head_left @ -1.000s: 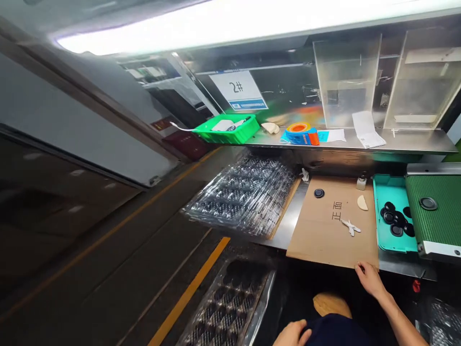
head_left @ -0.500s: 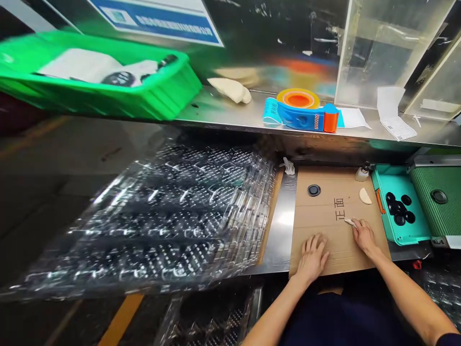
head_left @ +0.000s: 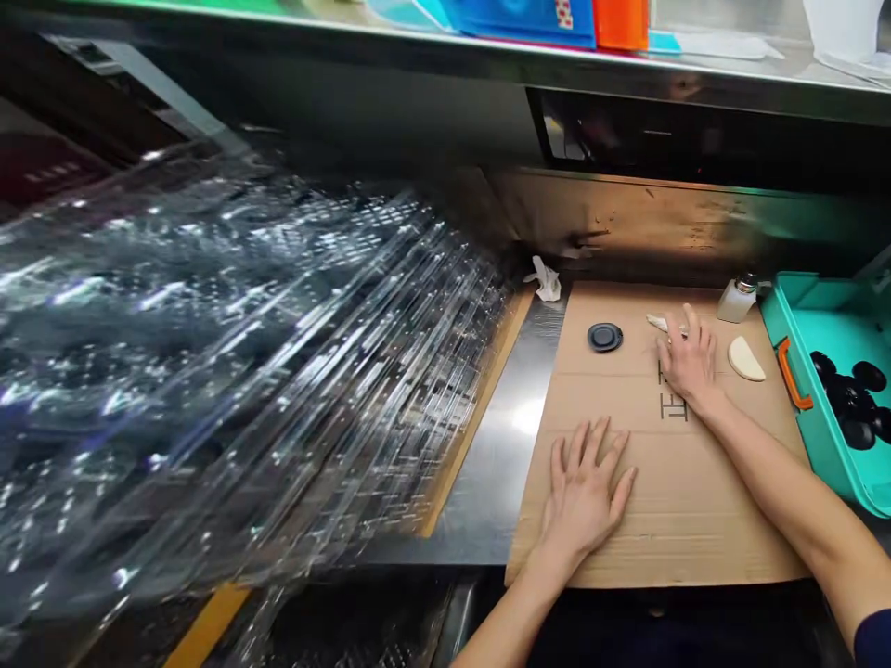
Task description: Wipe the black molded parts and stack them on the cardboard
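Observation:
My left hand (head_left: 585, 487) lies flat with spread fingers on a brown cardboard sheet (head_left: 626, 547), holding nothing. Farther back on the sheet, my right hand (head_left: 689, 357) has a small white rolled piece (head_left: 656, 322), perhaps cloth or paper, at its fingertips; the grip is partly hidden. My right wrist and fingers partly cover dark printed characters (head_left: 673, 405) on the cardboard. Left of that hand lies a black round part (head_left: 605, 337) with a raised rim. To its right rest a cream half-round pad (head_left: 746, 358) and a small bottle (head_left: 737, 299) with a dark cap.
A teal bin (head_left: 814, 436) with an orange handle holds several black round parts at the right. Stacked clear plastic trays (head_left: 313, 371), blurred, fill the left. Crumpled white tissue (head_left: 546, 280) lies behind the metal strip. Overhead runs a metal shelf (head_left: 418, 56) bearing a blue-and-orange tape dispenser (head_left: 529, 19).
The view has tilted down and come closer. My right hand has moved back across the cardboard with the white rolled piece. My left hand stays on the sheet, its fingers spread wider.

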Action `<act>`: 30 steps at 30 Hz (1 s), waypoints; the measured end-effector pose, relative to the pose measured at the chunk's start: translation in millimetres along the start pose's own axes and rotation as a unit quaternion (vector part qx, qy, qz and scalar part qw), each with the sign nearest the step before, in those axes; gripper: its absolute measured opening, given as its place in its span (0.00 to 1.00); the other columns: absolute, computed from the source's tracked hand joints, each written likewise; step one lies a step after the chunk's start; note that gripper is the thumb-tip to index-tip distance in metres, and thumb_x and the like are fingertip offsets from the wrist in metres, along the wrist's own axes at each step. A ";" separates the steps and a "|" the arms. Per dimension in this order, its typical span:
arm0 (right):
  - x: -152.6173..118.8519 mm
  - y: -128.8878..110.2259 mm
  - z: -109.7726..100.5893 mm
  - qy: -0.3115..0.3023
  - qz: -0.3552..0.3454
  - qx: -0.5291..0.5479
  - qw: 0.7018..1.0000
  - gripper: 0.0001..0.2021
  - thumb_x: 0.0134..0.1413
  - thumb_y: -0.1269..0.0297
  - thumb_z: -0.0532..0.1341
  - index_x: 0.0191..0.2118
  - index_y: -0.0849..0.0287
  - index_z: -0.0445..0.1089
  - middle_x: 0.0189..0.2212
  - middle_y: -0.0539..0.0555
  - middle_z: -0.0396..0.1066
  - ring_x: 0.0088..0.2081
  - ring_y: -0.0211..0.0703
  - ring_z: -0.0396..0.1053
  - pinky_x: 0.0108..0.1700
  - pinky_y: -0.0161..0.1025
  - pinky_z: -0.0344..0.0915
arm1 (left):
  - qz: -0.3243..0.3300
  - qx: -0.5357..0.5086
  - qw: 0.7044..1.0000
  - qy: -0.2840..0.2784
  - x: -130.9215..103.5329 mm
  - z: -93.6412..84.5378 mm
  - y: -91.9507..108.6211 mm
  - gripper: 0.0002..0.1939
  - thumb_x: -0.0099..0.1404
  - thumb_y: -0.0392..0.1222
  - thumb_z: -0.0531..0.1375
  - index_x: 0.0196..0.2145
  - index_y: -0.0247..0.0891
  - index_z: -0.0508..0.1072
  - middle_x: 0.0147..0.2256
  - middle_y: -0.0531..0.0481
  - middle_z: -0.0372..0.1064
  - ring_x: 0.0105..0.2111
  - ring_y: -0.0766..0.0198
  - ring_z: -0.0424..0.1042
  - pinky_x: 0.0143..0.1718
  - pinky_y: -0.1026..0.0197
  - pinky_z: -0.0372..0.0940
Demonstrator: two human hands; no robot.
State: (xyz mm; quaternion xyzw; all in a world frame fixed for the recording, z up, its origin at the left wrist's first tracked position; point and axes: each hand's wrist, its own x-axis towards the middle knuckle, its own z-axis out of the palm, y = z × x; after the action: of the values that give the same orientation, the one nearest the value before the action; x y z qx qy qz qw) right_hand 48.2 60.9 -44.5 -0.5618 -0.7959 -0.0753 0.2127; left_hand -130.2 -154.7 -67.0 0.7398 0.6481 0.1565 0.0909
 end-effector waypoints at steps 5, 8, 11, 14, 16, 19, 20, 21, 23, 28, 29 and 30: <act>0.5 -54.7 -11.3 -0.019 -0.041 0.045 0.998 0.27 0.71 0.56 0.54 0.71 0.53 0.60 0.73 0.63 0.48 0.66 0.62 0.51 0.64 0.59 0.55 | -0.004 -0.022 1.000 0.006 -13.9 5.2 1.5 0.28 0.75 0.53 0.53 0.69 0.48 0.66 0.74 0.45 0.51 0.73 0.41 0.48 0.72 0.28 0.43; -4.2 -51.0 -32.6 0.022 0.002 0.024 0.999 0.28 0.69 0.59 0.56 0.71 0.51 0.60 0.74 0.63 0.45 0.69 0.62 0.46 0.66 0.60 0.53 | 0.000 -0.029 0.999 0.013 -18.0 1.2 5.5 0.28 0.75 0.54 0.52 0.69 0.47 0.66 0.74 0.45 0.52 0.73 0.41 0.48 0.71 0.28 0.42; -31.0 -5.7 -53.6 0.031 0.120 -0.036 0.992 0.30 0.67 0.62 0.56 0.72 0.54 0.58 0.75 0.67 0.42 0.70 0.67 0.45 0.65 0.65 0.50 | 0.002 -0.028 0.999 0.018 -20.3 -2.6 9.2 0.28 0.75 0.54 0.53 0.68 0.47 0.67 0.73 0.45 0.52 0.73 0.41 0.49 0.71 0.28 0.42; -64.5 47.5 -66.3 -0.067 0.204 -0.074 0.974 0.26 0.67 0.66 0.52 0.68 0.61 0.63 0.66 0.74 0.57 0.64 0.68 0.56 0.61 0.63 0.55 | 0.009 -0.023 1.000 0.019 -22.6 -2.6 12.0 0.27 0.75 0.53 0.53 0.68 0.46 0.68 0.73 0.44 0.53 0.72 0.41 0.50 0.71 0.29 0.41; -80.9 70.2 -69.9 -0.119 0.191 -0.070 0.972 0.21 0.68 0.65 0.51 0.61 0.62 0.71 0.57 0.72 0.67 0.59 0.62 0.62 0.58 0.56 0.58 | 0.011 -0.016 1.000 0.017 -24.1 0.6 13.7 0.27 0.75 0.53 0.53 0.68 0.46 0.67 0.73 0.44 0.54 0.72 0.42 0.50 0.71 0.29 0.42; -91.8 82.1 -70.5 -0.129 0.152 -0.046 0.979 0.17 0.66 0.63 0.55 0.56 0.58 0.74 0.52 0.66 0.69 0.55 0.56 0.64 0.56 0.48 0.59 | 0.011 0.003 1.000 0.015 -24.4 7.6 15.6 0.27 0.76 0.55 0.51 0.68 0.47 0.67 0.73 0.44 0.54 0.73 0.43 0.50 0.71 0.31 0.42; -92.2 82.7 -70.0 -0.128 0.145 -0.038 0.980 0.18 0.64 0.63 0.57 0.56 0.57 0.74 0.52 0.65 0.69 0.55 0.55 0.64 0.56 0.47 0.59 | 0.013 0.010 1.000 0.015 -23.5 9.3 15.5 0.28 0.76 0.55 0.51 0.68 0.47 0.67 0.73 0.44 0.54 0.72 0.44 0.50 0.71 0.31 0.42; -91.6 82.6 -69.1 -0.126 0.140 -0.030 0.982 0.18 0.63 0.63 0.58 0.56 0.57 0.73 0.52 0.64 0.69 0.54 0.55 0.64 0.55 0.46 0.59 | 0.014 0.015 1.000 0.014 -21.9 10.2 14.8 0.28 0.76 0.56 0.51 0.68 0.48 0.66 0.73 0.44 0.54 0.72 0.45 0.50 0.72 0.32 0.42; -88.7 82.2 -65.6 -0.117 0.132 -0.015 0.984 0.19 0.63 0.63 0.58 0.57 0.57 0.72 0.52 0.64 0.68 0.54 0.55 0.63 0.55 0.46 0.59 | 0.014 0.021 1.000 0.009 -17.0 9.5 11.9 0.27 0.76 0.56 0.51 0.68 0.49 0.66 0.73 0.46 0.55 0.72 0.46 0.51 0.72 0.34 0.42; -85.2 85.9 -46.7 -0.075 0.117 0.008 0.990 0.18 0.67 0.62 0.54 0.58 0.59 0.70 0.55 0.64 0.67 0.56 0.56 0.60 0.57 0.48 0.58 | 0.006 0.020 1.000 -0.010 -8.5 7.8 2.3 0.29 0.75 0.58 0.51 0.68 0.48 0.66 0.73 0.46 0.55 0.73 0.47 0.51 0.73 0.36 0.43; -87.3 87.4 -43.3 -0.072 0.125 0.010 0.990 0.18 0.67 0.62 0.54 0.58 0.59 0.70 0.56 0.65 0.67 0.56 0.57 0.60 0.57 0.49 0.57 | 0.009 0.022 1.000 -0.009 -9.8 10.1 1.0 0.29 0.75 0.58 0.50 0.68 0.47 0.66 0.73 0.45 0.55 0.73 0.47 0.51 0.72 0.36 0.43; -90.6 88.8 -40.7 -0.072 0.134 0.013 0.988 0.19 0.67 0.62 0.55 0.59 0.59 0.70 0.57 0.65 0.67 0.56 0.58 0.59 0.58 0.50 0.57 | 0.012 0.025 1.000 -0.008 -11.5 12.9 -0.3 0.29 0.75 0.57 0.50 0.68 0.45 0.66 0.72 0.44 0.55 0.73 0.46 0.51 0.72 0.36 0.44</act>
State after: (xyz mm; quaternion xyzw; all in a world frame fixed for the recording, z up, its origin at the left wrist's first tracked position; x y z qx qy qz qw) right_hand 166.0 -0.1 -56.9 -0.6646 -0.7276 0.0045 0.1701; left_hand -127.3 -165.1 -80.4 0.7506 0.6423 0.1358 0.0755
